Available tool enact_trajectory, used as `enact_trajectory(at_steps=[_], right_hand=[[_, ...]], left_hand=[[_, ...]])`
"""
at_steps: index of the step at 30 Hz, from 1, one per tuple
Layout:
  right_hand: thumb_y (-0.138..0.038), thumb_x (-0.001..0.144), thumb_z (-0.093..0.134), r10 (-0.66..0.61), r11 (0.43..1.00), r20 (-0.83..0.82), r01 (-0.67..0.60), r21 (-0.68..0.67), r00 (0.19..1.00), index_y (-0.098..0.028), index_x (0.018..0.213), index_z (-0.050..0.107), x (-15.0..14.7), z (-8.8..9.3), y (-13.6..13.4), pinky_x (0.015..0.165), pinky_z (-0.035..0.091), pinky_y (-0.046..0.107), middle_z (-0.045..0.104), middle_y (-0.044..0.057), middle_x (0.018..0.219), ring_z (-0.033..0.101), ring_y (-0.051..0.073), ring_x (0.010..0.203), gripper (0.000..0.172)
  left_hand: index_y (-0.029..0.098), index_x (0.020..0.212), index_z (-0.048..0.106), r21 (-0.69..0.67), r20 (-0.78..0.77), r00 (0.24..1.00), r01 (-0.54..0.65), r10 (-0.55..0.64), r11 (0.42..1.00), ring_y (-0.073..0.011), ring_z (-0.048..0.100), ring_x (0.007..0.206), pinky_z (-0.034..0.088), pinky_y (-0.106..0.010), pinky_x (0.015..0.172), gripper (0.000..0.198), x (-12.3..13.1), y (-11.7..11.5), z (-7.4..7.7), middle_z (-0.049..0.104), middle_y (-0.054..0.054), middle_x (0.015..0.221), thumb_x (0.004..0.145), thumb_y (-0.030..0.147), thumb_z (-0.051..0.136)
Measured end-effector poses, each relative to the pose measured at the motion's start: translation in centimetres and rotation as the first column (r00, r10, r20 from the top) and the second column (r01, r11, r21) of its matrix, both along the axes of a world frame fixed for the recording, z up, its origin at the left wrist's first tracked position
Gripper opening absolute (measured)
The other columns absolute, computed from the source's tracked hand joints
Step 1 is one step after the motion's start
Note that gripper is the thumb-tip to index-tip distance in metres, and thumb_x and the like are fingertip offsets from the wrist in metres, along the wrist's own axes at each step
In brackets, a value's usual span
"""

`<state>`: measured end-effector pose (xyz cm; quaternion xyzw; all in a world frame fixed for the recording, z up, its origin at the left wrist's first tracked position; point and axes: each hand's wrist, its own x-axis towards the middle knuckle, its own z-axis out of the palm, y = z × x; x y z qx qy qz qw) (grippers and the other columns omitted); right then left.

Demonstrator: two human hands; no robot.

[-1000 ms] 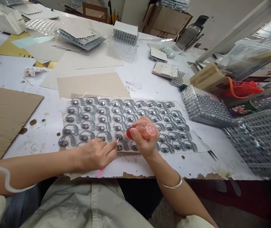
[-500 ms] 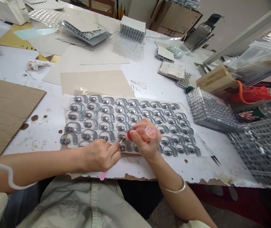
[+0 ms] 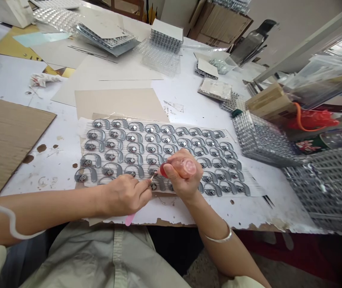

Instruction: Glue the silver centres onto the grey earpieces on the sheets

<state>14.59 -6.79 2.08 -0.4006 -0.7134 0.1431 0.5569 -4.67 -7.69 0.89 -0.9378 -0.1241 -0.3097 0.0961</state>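
Observation:
Rows of grey hook-shaped pieces [image 3: 135, 148], each with a shiny round metallic part at one end, lie on a pale ribbed sheet [image 3: 256, 188]. My left hand [image 3: 127, 194] pinches a thin stick [image 3: 152, 178], its tip at a piece in the lower middle rows. A flat pink end [image 3: 130, 219] shows below this hand; whether it belongs to the stick I cannot tell. My right hand [image 3: 185, 180] is wrapped round a small translucent pinkish squeeze bottle [image 3: 184, 167], tilted with its red part toward the same piece. The bottle's nozzle tip is hard to make out.
Brown cardboard [image 3: 12, 140] lies at the left, beige card [image 3: 120, 104] beyond the sheet. Black tweezers [image 3: 268, 201] rest at its right end. Clear packs of small parts [image 3: 263, 136] and a grey basket-like stack [image 3: 335, 184] crowd the right. The table's front edge [image 3: 171, 223] is ragged.
The whole view has shifted slightly. Both hands keep nearly the same pose at the same piece, with the stick and bottle still held.

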Motion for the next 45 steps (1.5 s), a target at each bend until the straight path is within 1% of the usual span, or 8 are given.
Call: enact_trajectory(at_steps=[6,11,17,22,27,31,36,45], right_hand=[[-0.017,0.078,0.065,-0.017,1.0,-0.001,0.017,0.016,1.0,-0.02,0.072,0.054,-0.02,0.08,-0.01,0.056,0.044,0.031,0.056,0.0,0.066,0.051,0.013,0.06,0.013],[-0.02,0.079,0.064,-0.019,1.0,0.02,0.019,0.026,1.0,-0.021,0.072,0.054,-0.01,-0.04,-0.04,0.055,0.045,0.032,0.057,0.0,0.066,0.052,0.014,0.059,0.012],[-0.022,0.08,0.063,-0.069,0.998,0.009,0.069,-0.002,0.998,-0.021,0.07,0.053,0.14,-0.13,-0.08,0.057,0.046,0.033,0.057,0.0,0.068,0.053,0.014,0.059,0.015],[-0.023,0.08,0.063,-0.077,0.996,0.018,0.076,0.057,0.997,-0.021,0.071,0.052,0.07,0.08,0.02,0.055,0.045,0.032,0.058,0.0,0.066,0.052,0.014,0.059,0.015],[-0.024,0.08,0.063,-0.085,0.995,0.051,0.082,0.059,0.995,-0.021,0.073,0.053,0.03,0.06,0.03,0.054,0.046,0.033,0.058,0.001,0.066,0.052,0.014,0.059,0.013],[-0.025,0.08,0.064,-0.103,0.991,0.063,0.097,0.089,0.993,-0.02,0.078,0.055,0.15,-0.05,0.03,0.055,0.046,0.033,0.059,0.001,0.068,0.053,0.015,0.061,0.01],[-0.02,0.079,0.065,-0.095,0.986,0.097,0.08,0.149,0.991,-0.02,0.083,0.055,0.24,0.01,0.0,0.054,0.045,0.032,0.058,0.001,0.068,0.051,0.014,0.061,0.01],[-0.017,0.077,0.066,-0.102,0.98,0.137,0.076,0.184,0.985,-0.02,0.079,0.054,0.11,0.09,-0.14,0.052,0.045,0.03,0.058,0.001,0.067,0.051,0.014,0.059,0.012]], left_hand=[[0.01,0.083,0.059,-0.014,-0.034,0.999,0.008,-0.008,1.0,-0.014,0.059,0.051,0.046,-0.025,0.041,0.01,-0.15,0.1,0.08,0.07,-0.012,0.086,0.084,0.005,0.05],[0.009,0.083,0.057,-0.007,-0.043,0.999,0.006,-0.006,1.0,-0.0142,0.06,0.053,0.045,-0.025,0.039,0.012,-0.17,0.09,0.05,0.069,-0.012,0.087,0.085,0.003,0.047],[0.011,0.082,0.056,-0.026,-0.024,1.0,0.002,-0.002,1.0,-0.0133,0.057,0.049,0.046,-0.026,0.04,0.011,-0.2,0.13,0.12,0.07,-0.011,0.086,0.085,0.005,0.047],[0.01,0.082,0.057,-0.023,-0.022,1.0,0.001,-0.001,1.0,-0.0127,0.057,0.05,0.046,-0.025,0.041,0.013,-0.22,0.13,0.06,0.069,-0.012,0.088,0.085,0.005,0.046],[0.01,0.083,0.058,-0.027,-0.021,1.0,0.002,-0.002,1.0,-0.0128,0.057,0.05,0.046,-0.025,0.041,0.016,-0.24,0.13,0.12,0.069,-0.012,0.089,0.086,0.005,0.044],[0.011,0.083,0.058,-0.043,-0.029,1.0,0.001,-0.002,0.999,-0.0132,0.056,0.048,0.045,-0.026,0.04,0.013,-0.27,0.15,0.17,0.069,-0.011,0.088,0.085,0.005,0.046],[0.01,0.082,0.058,-0.057,-0.02,1.0,0.007,-0.009,0.998,-0.0143,0.058,0.05,0.045,-0.026,0.04,0.011,-0.22,0.17,0.03,0.07,-0.011,0.09,0.085,0.006,0.049],[0.01,0.084,0.056,-0.056,-0.023,1.0,0.013,-0.014,0.998,-0.0146,0.059,0.05,0.045,-0.026,0.039,0.009,-0.23,0.12,-0.06,0.069,-0.012,0.088,0.085,0.005,0.049]])
